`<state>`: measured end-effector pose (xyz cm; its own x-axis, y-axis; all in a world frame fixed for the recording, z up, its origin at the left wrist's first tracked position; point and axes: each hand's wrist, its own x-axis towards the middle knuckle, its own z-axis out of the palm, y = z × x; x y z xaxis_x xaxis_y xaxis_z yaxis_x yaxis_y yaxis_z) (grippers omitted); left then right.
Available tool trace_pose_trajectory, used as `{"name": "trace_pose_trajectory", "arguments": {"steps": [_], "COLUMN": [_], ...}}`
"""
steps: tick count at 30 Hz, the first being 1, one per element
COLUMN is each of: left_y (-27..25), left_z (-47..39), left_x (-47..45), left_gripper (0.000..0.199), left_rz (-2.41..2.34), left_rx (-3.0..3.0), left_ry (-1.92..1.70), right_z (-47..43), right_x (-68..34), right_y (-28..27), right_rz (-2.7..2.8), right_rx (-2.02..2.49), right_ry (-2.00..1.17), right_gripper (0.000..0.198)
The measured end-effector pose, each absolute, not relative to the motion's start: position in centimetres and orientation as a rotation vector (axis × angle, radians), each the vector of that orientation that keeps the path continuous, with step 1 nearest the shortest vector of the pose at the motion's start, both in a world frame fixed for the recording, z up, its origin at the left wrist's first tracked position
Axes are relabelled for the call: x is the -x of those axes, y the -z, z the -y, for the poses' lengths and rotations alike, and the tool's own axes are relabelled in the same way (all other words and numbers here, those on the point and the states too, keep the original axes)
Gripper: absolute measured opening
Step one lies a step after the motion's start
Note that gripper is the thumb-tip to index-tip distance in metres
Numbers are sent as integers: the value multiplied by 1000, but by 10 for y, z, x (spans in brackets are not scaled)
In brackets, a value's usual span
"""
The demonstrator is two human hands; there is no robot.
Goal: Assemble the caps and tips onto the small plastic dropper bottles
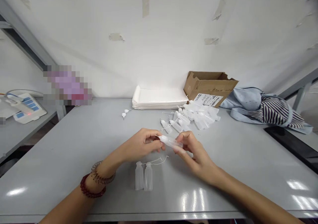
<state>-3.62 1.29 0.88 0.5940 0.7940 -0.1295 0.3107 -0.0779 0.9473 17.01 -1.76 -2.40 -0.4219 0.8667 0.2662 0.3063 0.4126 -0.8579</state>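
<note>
two hands meet near mid-frame: the right hand (195, 153) pinches a translucent bottle (170, 141) towards its base, between thumb and fingers, while the left hand (141, 146) curls at the tip end, its grip too hidden to tell. the long axis slants slightly from upper left to lower right, thin tip (157, 136) pointing left. it should handle as light, soft-walled and a little slippery, the tip perhaps fragile; best held by the body. outward, two bottles (148, 179) sit at lower centre.

Bare hands (144, 146) (197, 154); left wrist (110, 164): brownish coiled band (101, 180), dark red beaded bracelet (92, 194) nearer elbow.
</note>
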Motion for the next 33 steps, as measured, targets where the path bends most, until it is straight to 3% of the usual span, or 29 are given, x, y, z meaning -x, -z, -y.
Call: {"name": "trace_pose_trajectory", "arguments": {"steps": [3,5,9,16,19,27,30,33], "left_y": [-10,-10,-6,1,3,7,12,15], "left_z": [-14,-14,-12,-13,-12,0,2,0], "left_x": [37,36,33,29,27,12,7,6], "left_gripper": [19,25,44,46,44,34,30,27], "left_rz": [-900,-850,-877,-919,-923,-1063,-1046,-1092], "left_rx": [-1627,-1581,-1458,-1512,-1576,-1860,-2006,-2008], "left_ry": [-505,-485,-476,-475,-503,-768,-883,-936], "right_z": [18,16,13,12,13,8,2,-3], "right_x": [-171,-171,-171,-170,-171,-171,-174,-180], "right_y": [33,37,37,30,26,10,8,8], "right_rz": [2118,2151,2219,2320,2302,1625,1489,1603], "right_rx": [962,954,923,821,880,1111,1061,1019], "right_ry": [-451,-272,-95,203,-39,-1416,-1645,-1606], "right_gripper": [10,16,21,22,26,33,34,33]}}
